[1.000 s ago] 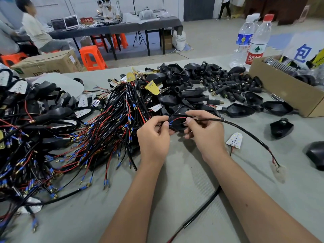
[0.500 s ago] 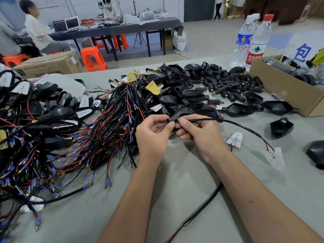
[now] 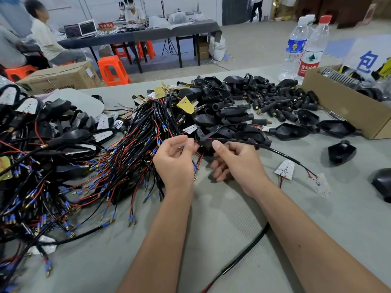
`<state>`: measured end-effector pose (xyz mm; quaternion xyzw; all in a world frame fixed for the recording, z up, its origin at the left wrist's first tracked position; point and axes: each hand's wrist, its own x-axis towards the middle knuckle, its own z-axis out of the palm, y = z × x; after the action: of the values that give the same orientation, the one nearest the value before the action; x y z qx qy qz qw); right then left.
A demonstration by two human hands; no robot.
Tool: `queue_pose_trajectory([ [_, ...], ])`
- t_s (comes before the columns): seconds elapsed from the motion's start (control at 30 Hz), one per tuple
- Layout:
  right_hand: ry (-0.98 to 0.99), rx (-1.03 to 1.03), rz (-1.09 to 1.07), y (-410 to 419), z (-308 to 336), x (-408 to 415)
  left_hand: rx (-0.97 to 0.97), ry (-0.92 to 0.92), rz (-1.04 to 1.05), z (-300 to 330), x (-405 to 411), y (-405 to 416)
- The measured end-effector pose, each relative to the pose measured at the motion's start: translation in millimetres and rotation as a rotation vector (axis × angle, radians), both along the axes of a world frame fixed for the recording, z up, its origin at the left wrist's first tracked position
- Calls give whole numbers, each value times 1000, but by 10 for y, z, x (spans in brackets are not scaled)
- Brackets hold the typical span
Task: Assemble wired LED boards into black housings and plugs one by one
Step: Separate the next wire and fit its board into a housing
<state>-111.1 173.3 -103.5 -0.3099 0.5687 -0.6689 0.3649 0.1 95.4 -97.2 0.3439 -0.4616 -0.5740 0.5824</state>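
I see left hand (image 3: 176,159) pinching the thin wire tips (image 3: 182,146) | right hand (image 3: 234,159) pinching the black housing (image 3: 206,142), I think, view cluttered | board (image 3: 319,183) dangling off the cable (image 3: 281,154): light, floppy, fragile; hold cable jacket, not solder joints

Beyond the grey worktable (image 3: 211,218), orange stools (image 3: 113,70) stand by a dark table (image 3: 148,33) on pale floor (image 3: 254,45).

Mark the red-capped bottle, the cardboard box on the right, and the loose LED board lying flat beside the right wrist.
Red-capped bottle (image 3: 312,51), head view, on its clear body.
Cardboard box (image 3: 347,106), head view, on its front wall.
Loose LED board (image 3: 285,169), head view, on its white face.
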Motion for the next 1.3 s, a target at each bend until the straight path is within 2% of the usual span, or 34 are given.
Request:
queue_pose_trajectory([
  [0.13,45,100,238,25,58,24,116,181,-102,71,6,12],
  [0.23,-18,-6,145,15,71,39,145,158,-195,97,8,27],
  [0.33,-95,-155,-3,32,51,-19,99,25,-239,73,42,32],
  [0.4,-149,-203,-34,43,50,-44,-22,-153,-266,50,83,3],
  [0.57,-96,-214,-112,30,25,-11,-345,-553,-326,6,104,-35],
  [0.7,-115,-202,-193,29,26,-23,-426,-596,-352,-22,78,18],
  [0.87,-113,-161,-303,30,30,-87,-504,-607,-202,14,109,-9],
  [1.07,-526,-304,-362,61,69,-232,-567,-707,144,133,294,-133],
  [1.2,-671,-389,-365,52,90,-243,-562,-842,357,152,394,-184],
  [1.27,-633,-370,-320,56,108,-234,-593,-900,426,144,369,-133],
  [1.3,-550,-338,-293,58,118,-221,-622,-914,463,149,349,-96],
])
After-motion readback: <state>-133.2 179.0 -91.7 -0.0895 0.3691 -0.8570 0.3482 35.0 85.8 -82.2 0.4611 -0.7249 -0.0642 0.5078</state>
